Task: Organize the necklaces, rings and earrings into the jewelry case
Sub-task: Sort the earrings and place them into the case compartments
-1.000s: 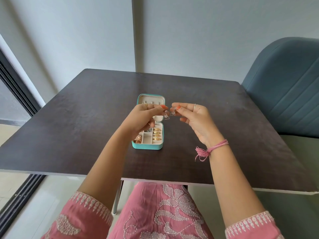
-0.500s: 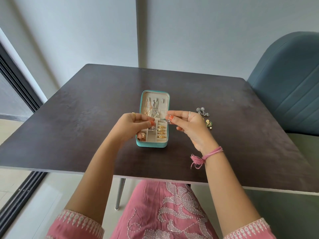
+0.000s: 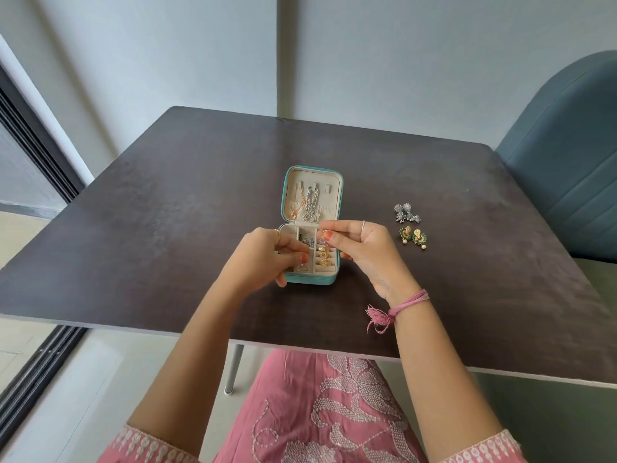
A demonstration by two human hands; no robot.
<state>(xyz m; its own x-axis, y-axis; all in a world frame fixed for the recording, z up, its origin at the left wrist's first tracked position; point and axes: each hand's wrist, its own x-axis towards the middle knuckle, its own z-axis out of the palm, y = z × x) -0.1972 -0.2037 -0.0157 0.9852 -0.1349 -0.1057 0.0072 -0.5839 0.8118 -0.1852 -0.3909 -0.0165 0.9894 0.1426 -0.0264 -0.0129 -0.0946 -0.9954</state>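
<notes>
Hands over teal case (image 3: 309,279) | left hand (image 3: 263,259) pinches earring (image 3: 301,267) | right hand (image 3: 359,247) pinches clear earring (image 3: 322,241)

This looks like a room in a home. A dark brown wood-grain square table (image 3: 167,202) stands against a plain pale grey wall (image 3: 167,61), with a blue-grey padded ribbed armchair (image 3: 567,168) on the right. On the left runs a black sliding-door frame (image 3: 36,142) (its track reaches the near floor). Pale tiles cover the floor.
</notes>
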